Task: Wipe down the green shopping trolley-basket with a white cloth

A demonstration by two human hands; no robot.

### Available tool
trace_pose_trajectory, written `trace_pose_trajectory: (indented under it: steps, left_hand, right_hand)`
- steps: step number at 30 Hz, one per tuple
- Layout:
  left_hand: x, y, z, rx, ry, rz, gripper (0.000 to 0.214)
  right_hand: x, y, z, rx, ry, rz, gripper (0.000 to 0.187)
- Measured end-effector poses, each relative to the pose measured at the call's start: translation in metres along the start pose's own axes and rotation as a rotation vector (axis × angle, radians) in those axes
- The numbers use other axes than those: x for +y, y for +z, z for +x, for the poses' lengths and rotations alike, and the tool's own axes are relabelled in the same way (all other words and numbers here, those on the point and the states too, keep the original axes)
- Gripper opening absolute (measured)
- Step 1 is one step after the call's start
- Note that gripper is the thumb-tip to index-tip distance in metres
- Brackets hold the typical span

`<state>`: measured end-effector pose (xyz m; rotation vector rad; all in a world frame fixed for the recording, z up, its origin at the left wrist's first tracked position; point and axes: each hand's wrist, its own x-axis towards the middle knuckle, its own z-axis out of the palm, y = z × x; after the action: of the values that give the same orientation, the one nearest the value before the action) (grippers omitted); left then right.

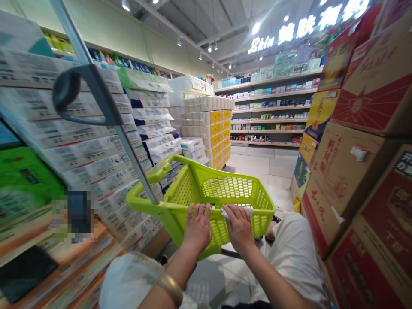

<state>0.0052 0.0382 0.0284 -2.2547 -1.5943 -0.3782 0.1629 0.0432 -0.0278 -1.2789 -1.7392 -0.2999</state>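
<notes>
A lime-green rolling shopping basket [180, 210] with holes in its walls stands tilted in front of me, between my knees. Its long metal pull handle [128, 148], topped by a grey grip [99, 96], leans up to the left. My left hand [198, 226] is closed over the near rim, fingers curled inward. Beside it, my right hand [238, 225] presses a crumpled white wipe or tissue [224, 213] onto the same rim; a bit of white also shows past its fingers. Little of the basket's inside can be seen.
Stacked white paper packs [106, 163] rise on the left. Cardboard cartons [347, 163] crowd the right side. Lower left, a dark flat device [27, 272] lies on orange-edged packs, near a blurred-out patch. Farther back are yellow-and-white packs [220, 137] and product shelves [273, 120].
</notes>
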Motion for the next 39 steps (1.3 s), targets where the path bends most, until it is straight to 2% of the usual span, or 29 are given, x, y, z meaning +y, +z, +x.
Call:
trace_pose_trajectory:
  steps: [4,6,8,10,12,16,18,20,22,26,33,39]
  left_hand:
    - [0.001,0.0,-0.001,-0.013,-0.006,-0.002,0.064]
    - [0.001,0.0,0.0,-0.018,-0.01,-0.002,0.063]
    - [0.002,0.0,0.0,-0.023,-0.014,-0.006,0.063]
    - [0.003,0.0,0.001,-0.023,-0.017,-0.007,0.063]
    - [0.004,-0.001,0.001,-0.02,-0.021,-0.004,0.063]
    - [0.003,-0.003,0.001,-0.023,-0.02,0.0,0.062]
    - [0.002,-0.004,0.001,-0.032,-0.014,-0.004,0.062]
    - [0.001,-0.003,0.0,-0.039,-0.007,-0.009,0.063]
    - [0.001,-0.002,0.0,-0.042,-0.004,-0.014,0.064]
    - [0.002,0.001,0.0,-0.035,-0.009,-0.026,0.065]
    - [0.001,0.0,-0.001,-0.048,0.001,-0.049,0.066]
    - [0.002,-0.001,0.005,-0.096,0.013,-0.063,0.067]
  right_hand:
    - [0.046,-0.017,-0.014,0.01,0.015,-0.083,0.037]
    - [0.07,-0.025,-0.021,0.05,0.064,-0.128,0.035]
    - [0.081,-0.028,-0.024,0.1,0.139,-0.163,0.034]
    - [0.073,-0.024,-0.022,0.136,0.199,-0.175,0.034]
    - [0.05,-0.015,-0.015,0.126,0.188,-0.145,0.032]
    - [-0.003,0.004,0.003,0.016,0.035,0.004,0.035]
    - [-0.011,0.006,0.006,-0.012,0.009,0.03,0.036]
    - [-0.002,0.002,0.004,-0.028,-0.019,0.018,0.037]
    - [0.019,-0.008,-0.003,-0.026,-0.044,-0.025,0.038]
    - [0.058,-0.026,-0.017,0.017,0.008,-0.122,0.036]
    - [0.067,-0.028,-0.018,0.055,0.093,-0.18,0.032]
    - [0.093,-0.037,-0.022,0.063,0.105,-0.215,0.035]
